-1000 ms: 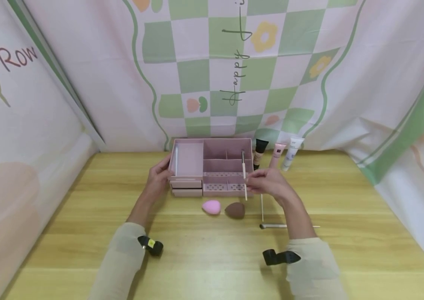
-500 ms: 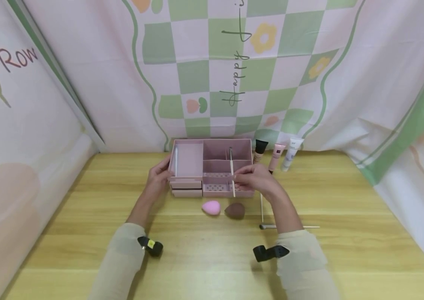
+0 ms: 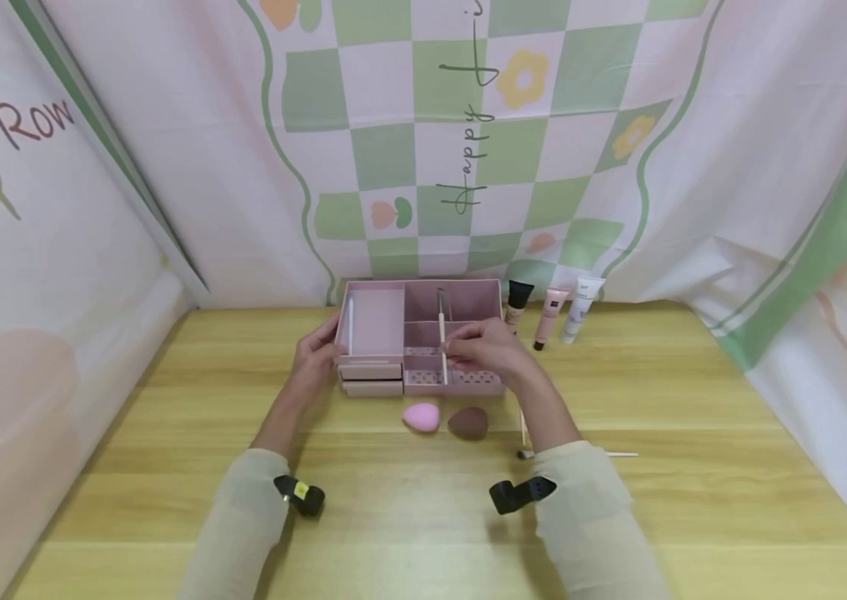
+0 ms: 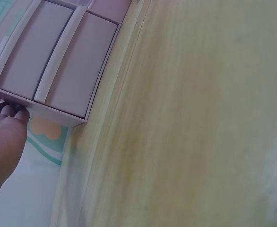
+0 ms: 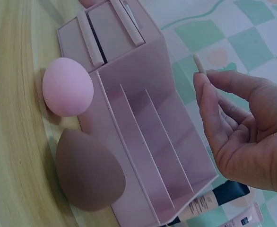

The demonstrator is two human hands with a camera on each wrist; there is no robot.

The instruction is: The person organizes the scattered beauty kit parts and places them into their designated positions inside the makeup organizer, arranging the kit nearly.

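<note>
My right hand pinches a slim pale-handled makeup brush between thumb and fingertips, dark tip pointing away. The brush is over the right compartments of a pink makeup organizer; in the right wrist view only its handle end shows above the fingers. My left hand holds the organizer's left side, its curled fingers against the wall in the left wrist view. A thin white stick lies in the organizer's top left tray. Two drawers sit below that tray.
A pink makeup sponge and a brown one lie before the organizer. Two more brushes, one lying crosswise and one lengthwise, are partly behind my right forearm. Black-capped, pink and white tubes stand at right.
My right hand has moved left with the brush, from the organizer's right edge to the middle of its compartments. The left hand has stayed at the organizer's side.
</note>
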